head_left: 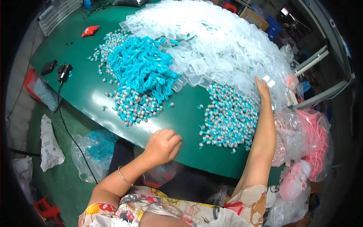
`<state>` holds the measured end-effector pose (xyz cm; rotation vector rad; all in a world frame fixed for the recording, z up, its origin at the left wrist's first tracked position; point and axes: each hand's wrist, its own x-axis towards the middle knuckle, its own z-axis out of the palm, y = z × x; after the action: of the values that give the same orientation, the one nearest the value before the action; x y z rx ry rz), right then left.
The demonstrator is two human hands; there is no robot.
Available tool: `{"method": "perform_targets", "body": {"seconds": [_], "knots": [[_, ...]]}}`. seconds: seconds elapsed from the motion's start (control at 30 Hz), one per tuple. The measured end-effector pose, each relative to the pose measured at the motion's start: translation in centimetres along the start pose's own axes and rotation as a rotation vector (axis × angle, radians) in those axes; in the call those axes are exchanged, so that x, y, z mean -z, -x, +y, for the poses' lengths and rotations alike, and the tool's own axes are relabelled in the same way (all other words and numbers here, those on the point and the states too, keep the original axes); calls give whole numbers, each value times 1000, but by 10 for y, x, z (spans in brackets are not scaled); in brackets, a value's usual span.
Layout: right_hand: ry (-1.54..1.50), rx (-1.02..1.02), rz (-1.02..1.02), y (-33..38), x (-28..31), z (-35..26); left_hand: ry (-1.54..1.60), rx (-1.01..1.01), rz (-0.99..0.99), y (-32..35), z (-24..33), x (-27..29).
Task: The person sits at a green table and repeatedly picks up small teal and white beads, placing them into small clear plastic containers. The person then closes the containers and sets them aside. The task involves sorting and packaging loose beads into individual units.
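Left hand (163,144): fingers curled closed, resting on green table (87,94) edge.
Right hand (262,87): pinching small clear plastic case (269,81) at heap.

Colourful floral short-sleeved top, thin silver bangle (124,177) on the left wrist, bare forearms

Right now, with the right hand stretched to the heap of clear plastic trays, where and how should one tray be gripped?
Probably by a free rim corner at the near right edge of the clear plastic trays, pinched between thumb and finger from the side of the right hand. There the overlapping trays thin out beside the teal-and-grey earbuds, so a single thin edge likely lifts off alone.
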<state>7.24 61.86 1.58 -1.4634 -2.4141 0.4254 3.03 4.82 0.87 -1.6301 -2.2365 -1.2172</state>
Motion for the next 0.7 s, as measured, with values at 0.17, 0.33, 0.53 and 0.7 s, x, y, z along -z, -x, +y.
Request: {"method": "perform_targets", "body": {"seconds": [0.17,0.33,0.53,0.7], "knots": [[-45,226,-187,-33,-22,-19,21,-10,-6,-1,-2,-1],[-270,362,-540,-7,-22,-78,3,33,-35,2,1,2],[-196,489,-699,74,5,-145,24,12,-8,2,-1,-1],[-79,629,-690,113,3,-190,33,4,11,4,-2,-1]]}}
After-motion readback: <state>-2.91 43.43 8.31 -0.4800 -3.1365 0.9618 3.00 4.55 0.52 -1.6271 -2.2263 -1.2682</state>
